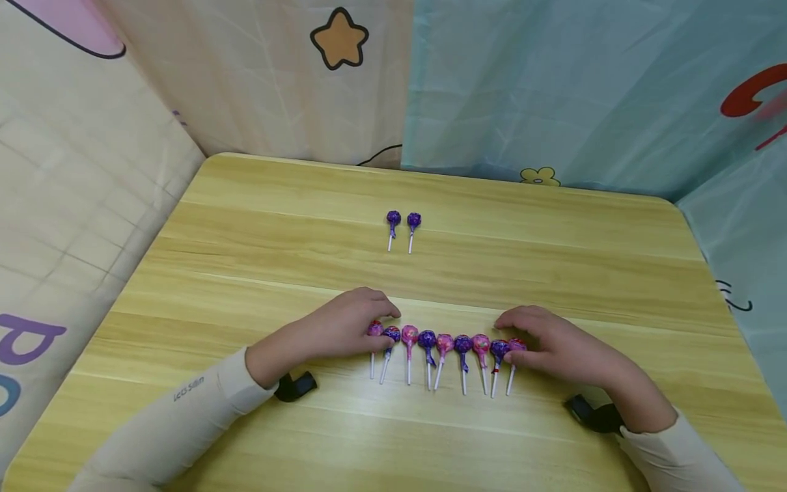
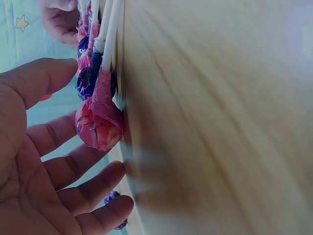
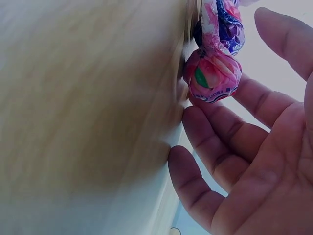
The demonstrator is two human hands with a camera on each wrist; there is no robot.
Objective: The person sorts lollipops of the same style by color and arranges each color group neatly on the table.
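Observation:
A row of several wrapped lollipops, pink ones and purple ones, lies on the table with the white sticks toward the person. At the row's left end, my left hand (image 1: 344,324) reaches around a pink lollipop (image 2: 100,125) and the purple lollipop (image 1: 391,333) beside it, thumb and fingers spread apart. My right hand (image 1: 568,350) is at the other end, its fingers behind and thumb in front of the last pink lollipop (image 3: 212,76). Neither hand visibly pinches a lollipop. Whether the fingertips touch the wrappers is hard to tell.
Farther back on the wooden table (image 1: 277,219), two purple lollipops (image 1: 393,218) lie side by side, sticks toward the person. Printed curtains (image 1: 264,82) hang behind the table's far edge and at its sides. Black straps (image 1: 296,387) show below the wrists.

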